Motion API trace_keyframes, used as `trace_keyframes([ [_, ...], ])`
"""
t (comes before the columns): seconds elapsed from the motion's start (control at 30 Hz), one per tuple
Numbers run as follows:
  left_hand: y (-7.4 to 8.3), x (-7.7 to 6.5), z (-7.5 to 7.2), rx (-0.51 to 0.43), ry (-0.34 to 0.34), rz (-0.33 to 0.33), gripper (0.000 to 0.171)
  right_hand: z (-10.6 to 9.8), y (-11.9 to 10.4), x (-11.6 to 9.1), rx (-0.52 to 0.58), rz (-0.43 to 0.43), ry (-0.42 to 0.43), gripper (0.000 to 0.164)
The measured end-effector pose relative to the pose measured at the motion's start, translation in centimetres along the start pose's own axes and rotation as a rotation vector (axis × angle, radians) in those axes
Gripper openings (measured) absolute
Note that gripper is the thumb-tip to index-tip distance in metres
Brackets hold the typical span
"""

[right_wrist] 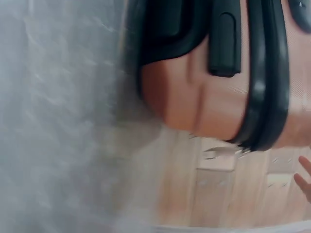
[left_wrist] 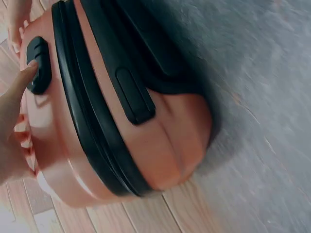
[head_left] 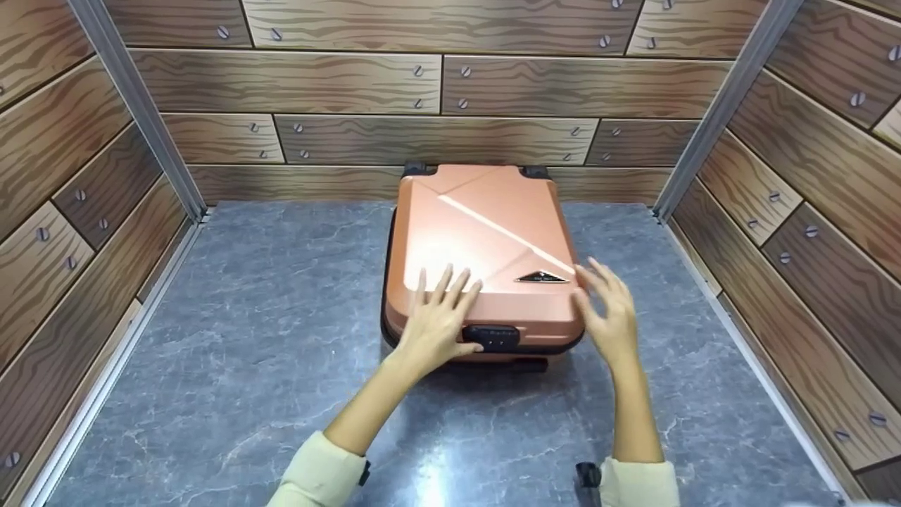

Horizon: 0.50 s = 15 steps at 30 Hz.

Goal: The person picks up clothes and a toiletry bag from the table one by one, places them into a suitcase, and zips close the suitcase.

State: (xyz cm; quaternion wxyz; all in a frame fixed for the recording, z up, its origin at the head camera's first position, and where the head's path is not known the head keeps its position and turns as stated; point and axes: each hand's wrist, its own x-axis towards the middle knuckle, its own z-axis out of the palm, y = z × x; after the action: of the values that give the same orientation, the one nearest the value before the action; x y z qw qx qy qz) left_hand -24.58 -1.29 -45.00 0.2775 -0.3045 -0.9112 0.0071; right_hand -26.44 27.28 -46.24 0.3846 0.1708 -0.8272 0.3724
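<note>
In the head view, a rose-gold suitcase [head_left: 486,225] lies flat on the grey marbled floor [head_left: 267,296], its far end with two black wheels [head_left: 419,169] close to the plank-patterned back wall [head_left: 352,81]. The left hand [head_left: 431,332] rests on the suitcase's near end, left of its middle, with the fingers straight and spread over the shell and the thumb against the black lock [head_left: 496,338]; it has hold of nothing. The right hand [head_left: 611,317] is at the suitcase's right edge, near the dark triangular badge [head_left: 542,277], fingers loosely bent and parted, grasping nothing; whether the fingertips touch the shell cannot be told. Light sleeves [head_left: 320,468] cover the forearms on the near side of the suitcase. In the left wrist view, the left thumb lies on the lock, and a black seam [left_wrist: 90,107] runs around the suitcase between that lock and a black handle [left_wrist: 135,94] on the same end. In the right wrist view, blurred, the suitcase's corner, seam and handle show again, with two fingertips [right_wrist: 302,182] of the right hand just beside its shell.
</note>
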Motion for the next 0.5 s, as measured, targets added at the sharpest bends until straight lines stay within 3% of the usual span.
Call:
trace_keyframes([
  [0.13, 0.7, 0.9, 0.5, -0.005, 0.018, 0.039, 0.1, -0.4, 0.3, -1.0, 0.184, 0.261, 0.05, 0.027],
  [0.23, 0.8, 1.1, 0.9, -0.003, 0.038, 0.06, 0.101, -0.3, 0.1, -1.7, 0.309, 0.399, 0.012, 0.027],
  [0.5, 0.3, 0.9, 1.8, -0.041, 0.087, 0.071, 0.101, 0.8, 2.5, -3.8, 0.491, 0.632, -0.043, 0.036],
])
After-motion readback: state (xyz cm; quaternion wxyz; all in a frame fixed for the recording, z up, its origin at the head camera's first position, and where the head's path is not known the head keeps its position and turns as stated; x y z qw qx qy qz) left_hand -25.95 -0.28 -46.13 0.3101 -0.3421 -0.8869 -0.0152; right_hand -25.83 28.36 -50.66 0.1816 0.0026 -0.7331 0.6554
